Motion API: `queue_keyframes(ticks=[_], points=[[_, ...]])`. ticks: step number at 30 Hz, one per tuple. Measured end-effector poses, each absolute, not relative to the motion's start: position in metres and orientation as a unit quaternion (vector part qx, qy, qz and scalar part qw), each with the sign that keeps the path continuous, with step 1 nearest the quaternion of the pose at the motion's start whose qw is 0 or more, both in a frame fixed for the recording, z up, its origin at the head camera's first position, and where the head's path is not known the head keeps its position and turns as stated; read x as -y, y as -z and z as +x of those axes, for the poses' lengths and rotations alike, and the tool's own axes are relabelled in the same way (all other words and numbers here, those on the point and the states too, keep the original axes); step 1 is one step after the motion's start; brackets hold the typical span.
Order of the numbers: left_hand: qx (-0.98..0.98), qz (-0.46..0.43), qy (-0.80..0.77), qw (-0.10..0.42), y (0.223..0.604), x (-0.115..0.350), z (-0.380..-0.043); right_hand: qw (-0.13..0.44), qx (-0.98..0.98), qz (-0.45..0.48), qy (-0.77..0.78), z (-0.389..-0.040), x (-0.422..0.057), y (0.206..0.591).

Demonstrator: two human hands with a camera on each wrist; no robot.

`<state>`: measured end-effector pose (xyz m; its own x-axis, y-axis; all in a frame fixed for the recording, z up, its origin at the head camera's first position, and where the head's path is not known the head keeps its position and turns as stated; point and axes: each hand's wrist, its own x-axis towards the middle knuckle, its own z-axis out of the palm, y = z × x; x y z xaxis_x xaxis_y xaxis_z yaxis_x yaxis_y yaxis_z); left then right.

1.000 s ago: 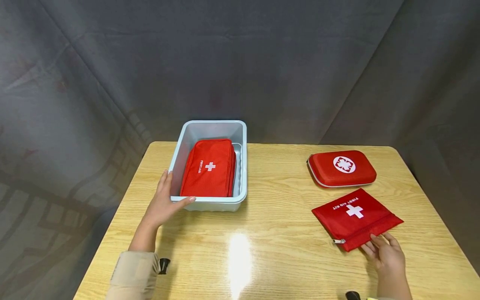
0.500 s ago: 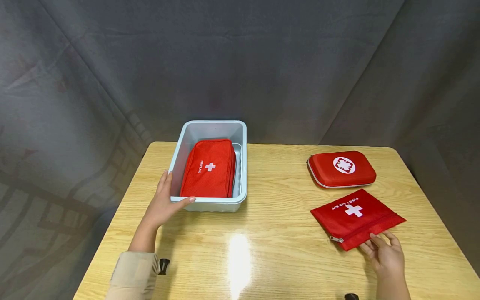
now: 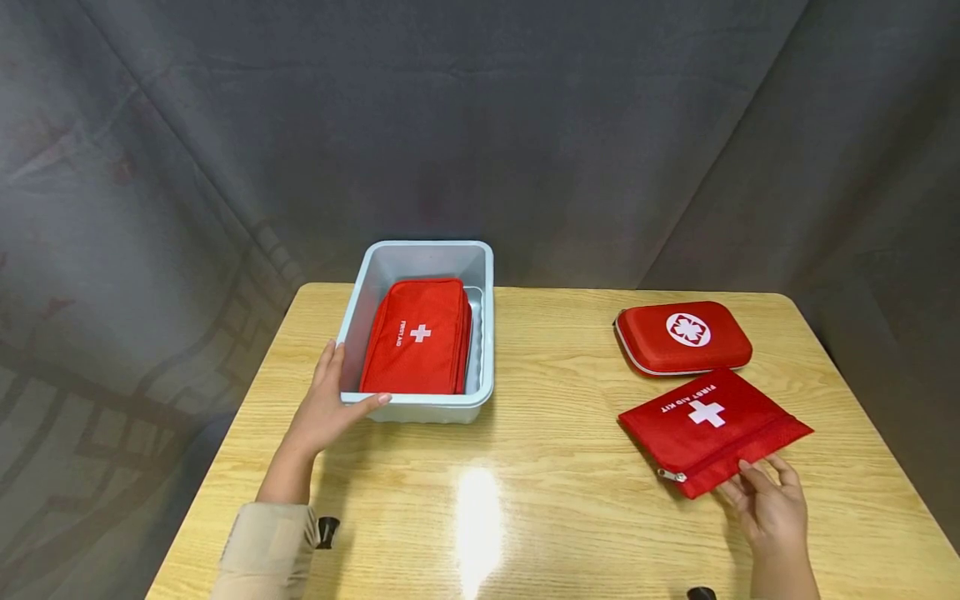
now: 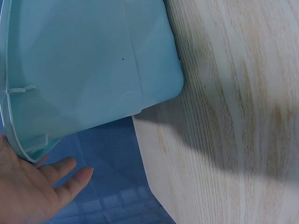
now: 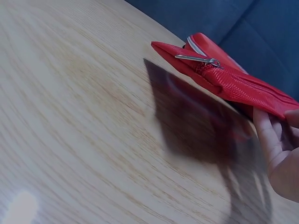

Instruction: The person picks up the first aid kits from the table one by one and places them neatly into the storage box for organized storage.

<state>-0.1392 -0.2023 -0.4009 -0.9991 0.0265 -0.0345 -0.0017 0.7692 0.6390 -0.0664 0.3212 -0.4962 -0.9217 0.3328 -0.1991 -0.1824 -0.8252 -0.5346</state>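
Note:
My right hand (image 3: 772, 504) pinches the near edge of a flat red zip pouch (image 3: 678, 437) marked FIRST AID KIT, thumb on top and fingers underneath. In the right wrist view the pouch (image 5: 243, 88) is raised over the table, its shadow falling below and its zipper pull showing at one end. At the near left corner of a light blue plastic bin (image 3: 489, 350), my left hand (image 3: 322, 417) rests with fingers and thumb spread. The left wrist view shows that hand (image 4: 35, 186) against the bin's rim, its fingers loose. Inside the bin lies a red FIRST AID bag (image 3: 420, 362).
A hard red zip case (image 3: 652, 337) with a white round emblem sits at the back right, just behind the pouch. The wooden table (image 3: 555, 500) ends at a dark grey curtain (image 3: 570, 167). Small black objects (image 3: 327, 532) show beside the wrists.
The right hand has lifted the pouch slightly up and away from the person, so its far corner now overlaps the hard case in the head view. The left hand and bin have stayed put.

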Motion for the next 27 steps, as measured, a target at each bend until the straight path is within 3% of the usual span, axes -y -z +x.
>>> queue_keyframes(ticks=[27], points=[[-0.939,0.009,-0.342,0.020,0.400,0.201,-0.138,0.141,0.244,-0.104,-0.954,-0.073,-0.304,0.480]])
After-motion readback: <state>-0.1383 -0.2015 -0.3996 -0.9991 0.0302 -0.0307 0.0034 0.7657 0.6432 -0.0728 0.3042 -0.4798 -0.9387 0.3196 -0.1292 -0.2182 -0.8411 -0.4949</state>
